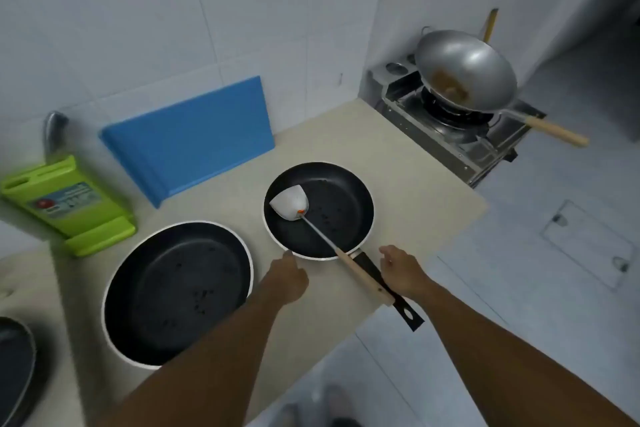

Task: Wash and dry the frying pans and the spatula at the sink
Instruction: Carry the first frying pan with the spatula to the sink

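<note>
Both hands hover empty with loosely curled fingers: right hand (398, 270) just right of the wooden handle of the spatula (350, 262), which slants near-right out of the small frying pan (341, 204); left hand (289, 276) at its near rim.

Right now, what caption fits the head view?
Left hand and right hand near the small pan holding a spatula, beside a larger pan.

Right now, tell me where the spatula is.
In the head view, the spatula lies in the smaller frying pan at centre, its wooden handle over the pan's handle, beside the right hand.
</note>
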